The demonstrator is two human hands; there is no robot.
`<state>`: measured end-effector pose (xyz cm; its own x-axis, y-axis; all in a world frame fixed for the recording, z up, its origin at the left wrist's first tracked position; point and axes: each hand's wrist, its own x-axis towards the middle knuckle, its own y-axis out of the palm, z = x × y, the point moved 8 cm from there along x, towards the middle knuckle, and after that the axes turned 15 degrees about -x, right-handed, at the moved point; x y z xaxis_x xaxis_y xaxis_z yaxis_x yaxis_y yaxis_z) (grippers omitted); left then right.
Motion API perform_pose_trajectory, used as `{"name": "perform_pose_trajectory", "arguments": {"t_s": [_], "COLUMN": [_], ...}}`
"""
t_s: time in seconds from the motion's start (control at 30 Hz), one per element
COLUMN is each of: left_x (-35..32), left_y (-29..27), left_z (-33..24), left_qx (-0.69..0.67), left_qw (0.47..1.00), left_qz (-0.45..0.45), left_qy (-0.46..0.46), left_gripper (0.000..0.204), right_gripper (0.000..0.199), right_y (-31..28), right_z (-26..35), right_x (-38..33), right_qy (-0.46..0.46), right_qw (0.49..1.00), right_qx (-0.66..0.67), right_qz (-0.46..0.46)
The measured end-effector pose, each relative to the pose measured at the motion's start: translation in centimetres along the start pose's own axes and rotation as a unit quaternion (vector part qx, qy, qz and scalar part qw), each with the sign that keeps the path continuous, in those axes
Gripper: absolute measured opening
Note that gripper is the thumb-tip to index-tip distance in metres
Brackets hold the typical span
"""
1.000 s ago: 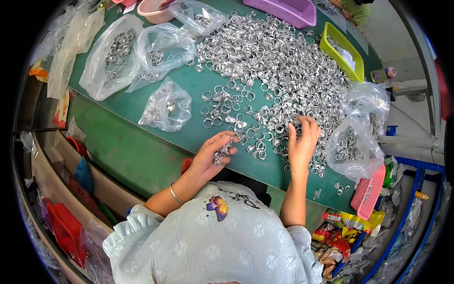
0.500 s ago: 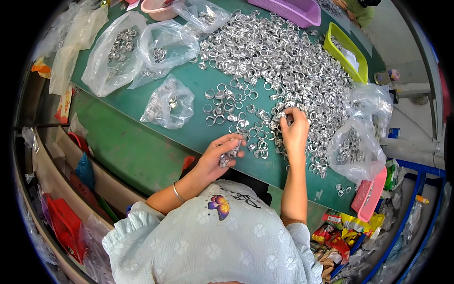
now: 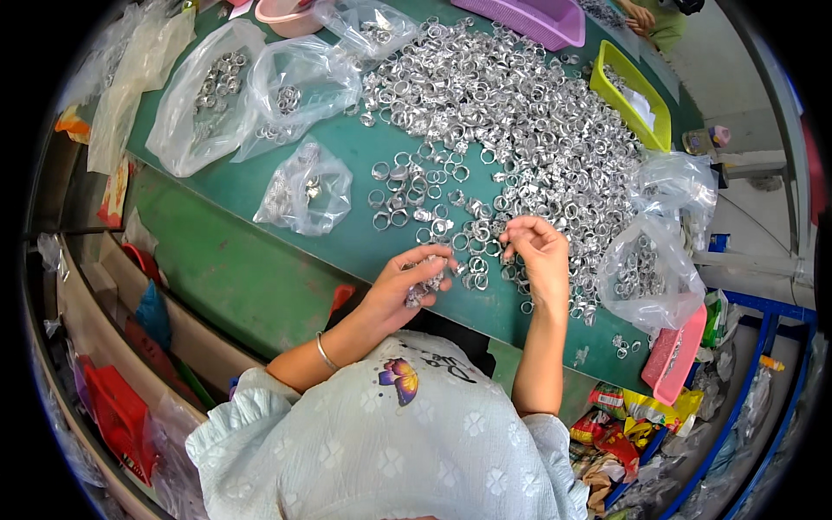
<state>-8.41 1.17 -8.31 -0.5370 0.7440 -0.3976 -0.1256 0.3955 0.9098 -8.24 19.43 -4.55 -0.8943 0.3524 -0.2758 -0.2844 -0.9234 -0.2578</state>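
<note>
- The left hand (image 3: 407, 282) closes its fingers (image 3: 433, 260) on a small stack of silver metal rings (image 3: 422, 290), gathered low at the near edge of the green worktop (image 3: 364, 169).
- The right hand (image 3: 539, 256) hovers just beside it, fingers pinched together at the tips; whether a single ring sits between them cannot be told at this size.
- Loose rings (image 3: 416, 204) lie scattered directly ahead of both sets of fingers, thinly spread and easy to pick.
- Beyond them, well past the fingertips, the big heap of rings (image 3: 520, 113) covers much of the worktop, so by this judgement most of the gathering is left to do.
- Clear plastic bags (image 3: 217, 95) to the far left of the left hand already contain rings, as does a smaller bag (image 3: 305, 186) nearer those fingers, which suggests some batches are finished.
- Another bag (image 3: 650, 277) lies to the right of the right hand, also part filled.
- A yellow-green tray (image 3: 626, 108) and a purple tray (image 3: 533, 17) stand at the far side, beyond the heap.
- A pink tray (image 3: 672, 355) sits at the worktop's right corner.
</note>
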Motion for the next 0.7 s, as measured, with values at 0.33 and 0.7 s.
{"name": "perform_pose_trajectory", "arguments": {"t_s": [0.33, 0.7], "left_x": [-0.5, -0.4], "left_y": [0.0, 0.0], "left_z": [0.3, 0.1], "left_qx": [0.006, 0.017], "left_qw": [1.000, 1.000], "left_qz": [-0.009, -0.021], "left_qy": [0.002, 0.009], "left_gripper": [0.023, 0.022], "right_gripper": [0.009, 0.023], "right_y": [3.0, 3.1], "right_z": [4.6, 4.2], "right_x": [0.5, -2.0], "right_qy": [-0.234, -0.274], "right_qw": [0.775, 0.825], "right_qx": [-0.558, -0.476], "right_qz": [-0.183, -0.131]}}
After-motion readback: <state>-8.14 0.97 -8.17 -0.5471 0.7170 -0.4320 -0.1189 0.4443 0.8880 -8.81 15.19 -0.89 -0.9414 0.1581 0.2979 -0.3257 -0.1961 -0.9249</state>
